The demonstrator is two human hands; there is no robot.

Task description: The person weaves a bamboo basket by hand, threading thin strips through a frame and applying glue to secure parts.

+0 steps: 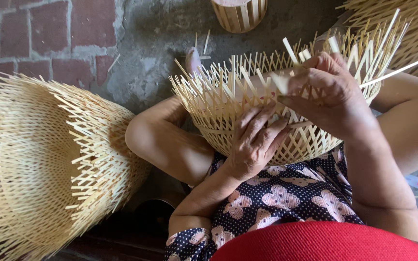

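An unfinished woven bamboo basket rests on my lap between my knees, its loose strip ends sticking up around the rim. My left hand lies flat against the near outer wall of the basket, fingers spread and pressing on the weave. My right hand is at the rim on the right side, fingers pinched on a pale bamboo strip that stands out of the weave.
A stack of finished woven baskets lies on its side at the left. Another woven piece fills the top right corner. A small slatted bamboo container stands on the concrete floor at top. Loose strips lie scattered on the ground.
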